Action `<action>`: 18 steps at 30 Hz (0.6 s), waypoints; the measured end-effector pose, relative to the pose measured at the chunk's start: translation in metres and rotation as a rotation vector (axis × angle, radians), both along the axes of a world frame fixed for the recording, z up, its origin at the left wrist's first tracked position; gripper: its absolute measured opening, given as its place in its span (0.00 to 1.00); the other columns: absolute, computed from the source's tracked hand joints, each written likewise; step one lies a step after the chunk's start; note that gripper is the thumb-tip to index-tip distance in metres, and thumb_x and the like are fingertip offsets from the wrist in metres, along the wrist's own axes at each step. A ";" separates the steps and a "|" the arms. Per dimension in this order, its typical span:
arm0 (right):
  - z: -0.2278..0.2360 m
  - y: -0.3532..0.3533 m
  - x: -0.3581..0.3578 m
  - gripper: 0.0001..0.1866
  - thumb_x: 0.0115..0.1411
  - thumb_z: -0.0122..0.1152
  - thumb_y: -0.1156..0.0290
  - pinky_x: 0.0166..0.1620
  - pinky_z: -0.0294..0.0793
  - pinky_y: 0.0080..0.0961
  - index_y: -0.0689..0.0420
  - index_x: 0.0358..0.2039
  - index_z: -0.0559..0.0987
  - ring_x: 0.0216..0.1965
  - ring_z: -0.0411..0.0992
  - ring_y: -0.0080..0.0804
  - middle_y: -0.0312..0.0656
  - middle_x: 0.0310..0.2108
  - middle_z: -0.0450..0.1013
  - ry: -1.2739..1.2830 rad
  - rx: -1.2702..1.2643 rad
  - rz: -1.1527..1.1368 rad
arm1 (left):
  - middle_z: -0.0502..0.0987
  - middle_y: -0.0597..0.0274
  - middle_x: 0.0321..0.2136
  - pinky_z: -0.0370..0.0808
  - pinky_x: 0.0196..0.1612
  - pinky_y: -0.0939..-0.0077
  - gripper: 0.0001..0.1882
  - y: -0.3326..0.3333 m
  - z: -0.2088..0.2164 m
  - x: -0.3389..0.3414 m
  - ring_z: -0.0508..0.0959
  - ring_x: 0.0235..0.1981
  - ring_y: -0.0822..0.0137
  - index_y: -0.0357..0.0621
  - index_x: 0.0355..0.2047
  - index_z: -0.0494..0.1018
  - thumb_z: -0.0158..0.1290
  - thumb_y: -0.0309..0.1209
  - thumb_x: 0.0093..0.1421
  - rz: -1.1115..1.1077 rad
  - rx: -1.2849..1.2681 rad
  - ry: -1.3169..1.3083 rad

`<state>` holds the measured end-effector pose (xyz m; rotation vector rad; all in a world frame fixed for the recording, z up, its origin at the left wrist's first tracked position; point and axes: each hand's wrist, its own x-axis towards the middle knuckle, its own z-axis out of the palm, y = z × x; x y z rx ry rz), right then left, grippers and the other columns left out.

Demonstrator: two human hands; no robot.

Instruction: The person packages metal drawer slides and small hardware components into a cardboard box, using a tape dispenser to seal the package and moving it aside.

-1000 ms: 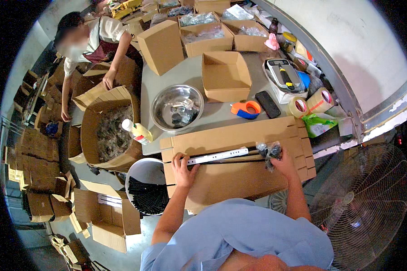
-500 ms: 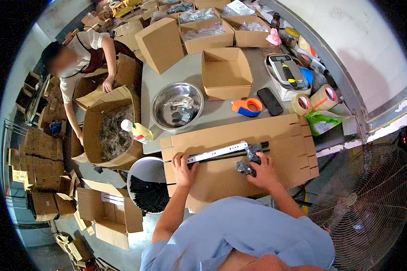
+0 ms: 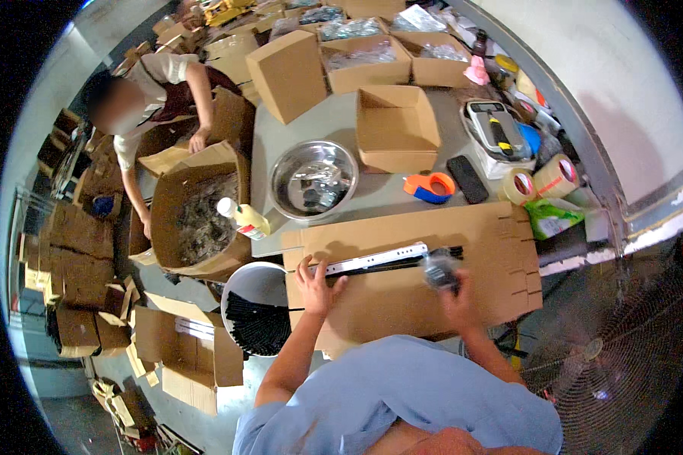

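Observation:
A long metal rail (image 3: 372, 259), white on top and dark beneath, lies across a flattened cardboard sheet (image 3: 402, 296). My left hand (image 3: 316, 283) presses down on the rail's left end, fingers spread. At the rail's right end my right hand (image 3: 454, 294) is closed around a small clear bag of dark parts (image 3: 439, 270), which is blurred. A steel bowl (image 3: 313, 179) with small bagged parts stands just beyond the sheet.
An open empty carton (image 3: 397, 129), an orange tape dispenser (image 3: 429, 186), a black phone (image 3: 469, 179), tape rolls (image 3: 539, 180) and a scale (image 3: 493, 135) lie beyond. A white bucket of black rods (image 3: 258, 312) stands at left. Another person (image 3: 148, 95) bends over boxes. A fan (image 3: 615, 356) stands at right.
My right hand slid left along the rail, then back right, with the small bag in it. The left hand stayed on the rail's left end. The other person bent lower over the boxes.

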<state>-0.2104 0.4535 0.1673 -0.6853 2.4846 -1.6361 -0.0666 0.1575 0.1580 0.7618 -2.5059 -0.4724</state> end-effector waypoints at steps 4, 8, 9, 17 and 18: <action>0.049 0.008 -0.055 0.30 0.53 0.47 0.80 0.58 0.57 0.36 0.60 0.58 0.59 0.53 0.60 0.49 0.54 0.51 0.61 0.141 0.136 -0.144 | 0.57 0.50 0.55 0.49 0.55 0.41 0.28 -0.021 0.024 -0.023 0.55 0.56 0.44 0.55 0.51 0.67 0.54 0.51 0.52 0.026 -0.007 -0.099; 0.001 0.019 -0.071 0.30 0.53 0.47 0.76 0.61 0.52 0.38 0.60 0.59 0.59 0.58 0.57 0.51 0.54 0.57 0.58 0.148 0.495 0.000 | 0.60 0.44 0.52 0.58 0.55 0.52 0.28 -0.090 0.018 -0.092 0.60 0.52 0.42 0.48 0.51 0.66 0.57 0.42 0.51 -0.132 -0.079 0.045; 0.006 0.013 -0.069 0.31 0.53 0.47 0.75 0.62 0.51 0.39 0.60 0.60 0.59 0.59 0.56 0.51 0.54 0.58 0.57 0.004 0.427 0.022 | 0.60 0.40 0.53 0.56 0.57 0.52 0.33 -0.103 0.018 -0.109 0.59 0.53 0.41 0.49 0.54 0.63 0.59 0.43 0.49 -0.075 0.012 -0.064; 0.002 0.031 -0.056 0.27 0.60 0.47 0.65 0.63 0.45 0.44 0.60 0.59 0.60 0.63 0.49 0.48 0.50 0.60 0.55 -0.005 0.425 -0.228 | 0.48 0.45 0.60 0.69 0.52 0.52 0.45 -0.134 0.029 -0.211 0.56 0.59 0.42 0.77 0.61 0.50 0.62 0.48 0.44 0.133 0.321 -0.757; 0.001 0.034 -0.054 0.26 0.61 0.48 0.64 0.62 0.46 0.44 0.59 0.59 0.61 0.62 0.50 0.48 0.50 0.60 0.55 -0.024 0.397 -0.268 | 0.48 0.45 0.60 0.68 0.52 0.50 0.45 -0.138 0.026 -0.218 0.57 0.59 0.43 0.74 0.60 0.51 0.63 0.47 0.44 0.110 0.362 -0.729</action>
